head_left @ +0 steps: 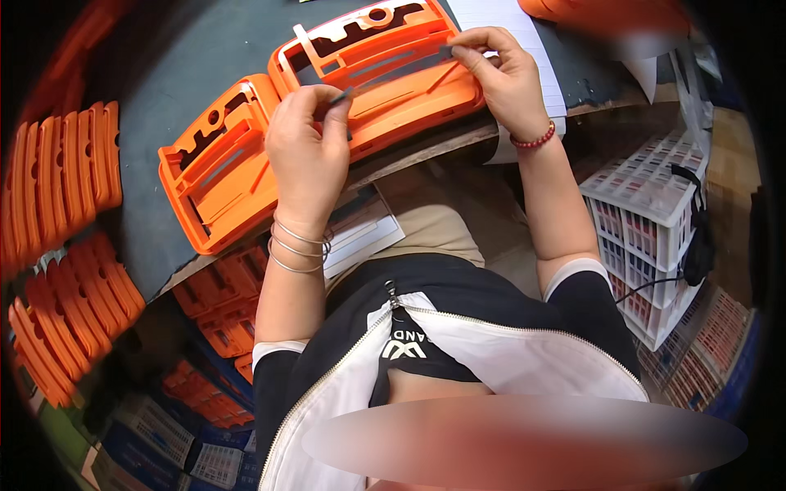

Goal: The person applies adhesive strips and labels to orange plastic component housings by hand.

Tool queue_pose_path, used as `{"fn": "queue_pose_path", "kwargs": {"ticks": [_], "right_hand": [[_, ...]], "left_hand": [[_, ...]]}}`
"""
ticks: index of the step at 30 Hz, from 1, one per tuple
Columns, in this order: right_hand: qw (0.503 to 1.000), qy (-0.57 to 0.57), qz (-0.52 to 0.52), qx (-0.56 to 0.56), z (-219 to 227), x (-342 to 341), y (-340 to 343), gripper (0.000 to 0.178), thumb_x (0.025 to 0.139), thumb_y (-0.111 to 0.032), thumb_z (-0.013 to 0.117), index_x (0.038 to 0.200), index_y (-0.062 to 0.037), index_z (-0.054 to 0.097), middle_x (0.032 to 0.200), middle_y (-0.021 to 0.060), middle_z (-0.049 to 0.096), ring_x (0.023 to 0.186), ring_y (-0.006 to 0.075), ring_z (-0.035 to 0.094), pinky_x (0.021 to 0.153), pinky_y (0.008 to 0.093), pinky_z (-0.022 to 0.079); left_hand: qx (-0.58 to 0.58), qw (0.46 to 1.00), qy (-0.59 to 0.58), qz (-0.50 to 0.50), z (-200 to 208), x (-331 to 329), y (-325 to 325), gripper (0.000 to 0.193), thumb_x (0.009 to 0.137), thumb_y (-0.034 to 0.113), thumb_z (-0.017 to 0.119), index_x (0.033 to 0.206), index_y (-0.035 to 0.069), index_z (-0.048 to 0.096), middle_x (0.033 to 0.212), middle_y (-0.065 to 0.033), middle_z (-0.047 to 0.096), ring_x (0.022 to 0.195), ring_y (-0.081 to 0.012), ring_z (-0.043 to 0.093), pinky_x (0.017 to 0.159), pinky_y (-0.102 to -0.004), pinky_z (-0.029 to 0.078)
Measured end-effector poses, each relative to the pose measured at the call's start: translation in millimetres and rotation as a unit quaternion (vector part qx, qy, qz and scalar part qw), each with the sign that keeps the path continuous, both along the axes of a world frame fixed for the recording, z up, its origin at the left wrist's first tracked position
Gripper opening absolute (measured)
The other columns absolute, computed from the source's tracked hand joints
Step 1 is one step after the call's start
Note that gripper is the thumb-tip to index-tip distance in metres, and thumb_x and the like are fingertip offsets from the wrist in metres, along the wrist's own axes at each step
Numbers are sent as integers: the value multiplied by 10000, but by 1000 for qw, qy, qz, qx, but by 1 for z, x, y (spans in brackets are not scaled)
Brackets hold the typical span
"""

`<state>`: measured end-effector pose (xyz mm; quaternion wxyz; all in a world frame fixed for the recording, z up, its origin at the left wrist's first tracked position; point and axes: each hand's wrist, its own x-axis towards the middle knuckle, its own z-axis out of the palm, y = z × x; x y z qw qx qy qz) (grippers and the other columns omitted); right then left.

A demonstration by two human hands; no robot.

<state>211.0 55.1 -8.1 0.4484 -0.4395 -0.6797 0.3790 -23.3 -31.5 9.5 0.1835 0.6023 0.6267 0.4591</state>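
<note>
My left hand (309,146) is closed in a pinch over the orange plastic shells, with a small dark-green piece (341,96) between thumb and fingertip. At the far right end of the right shell, my right hand (509,78) pinches a small dark piece (447,51). A greyish band lies between the two pinches; I cannot tell whether it is one strip joining them. The right orange shell (417,105) has cut-outs along its far side and a white upright part (309,51) at its left. Beside it, touching, lies a similar orange shell (237,214), partly behind my left hand.
Orange parts stand in rows (70,180) at the left, with more (78,307) lower down. Lined paper (544,78) lies on the dark table (164,102) at right. White plastic baskets (647,204) are stacked on the right. A white box (368,237) sits below the table edge.
</note>
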Motion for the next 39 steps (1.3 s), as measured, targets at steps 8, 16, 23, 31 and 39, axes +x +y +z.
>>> {"fn": "queue_pose_path", "kwargs": {"ticks": [8, 16, 23, 31, 39], "right_hand": [[990, 52, -49, -125, -17, -5, 19, 403, 852, -69, 755, 1189, 21, 552, 892, 39, 647, 820, 100, 614, 757, 237, 513], [982, 102, -90, -128, -16, -15, 21, 337, 822, -34, 776, 1079, 19, 565, 884, 72, 657, 791, 134, 647, 719, 253, 537], [977, 134, -97, -137, -17, -18, 20, 277, 832, -15, 766, 1030, 19, 575, 860, 74, 668, 774, 135, 654, 724, 257, 547], [982, 104, -107, -111, -19, -16, 20, 211, 828, -36, 785, 940, 2, 610, 831, 55, 670, 756, 115, 641, 709, 251, 535], [986, 84, -113, -85, -22, -12, 23, 213, 827, -70, 796, 926, 0, 621, 821, 48, 667, 764, 104, 633, 698, 244, 520]], "left_hand": [[-32, 998, -10, 47, 1, 0, 13, 414, 841, 104, 771, 1168, 35, 527, 745, -43, 671, 644, -153, 630, 636, -281, 500], [-24, 996, -7, 80, -8, 1, 19, 422, 830, 121, 790, 1148, 25, 529, 735, -34, 678, 670, -146, 643, 665, -275, 504], [-20, 996, -10, 91, -9, 4, 19, 390, 830, 96, 779, 1132, 25, 543, 739, -34, 681, 664, -136, 652, 661, -266, 518], [-30, 996, -12, 87, -9, 5, 19, 374, 837, 112, 791, 1122, 20, 566, 783, -33, 706, 689, -93, 647, 667, -237, 522], [-26, 996, 32, 84, -9, 5, 22, 386, 822, 108, 773, 1135, 34, 560, 775, -54, 668, 688, -175, 651, 669, -302, 531]]}}
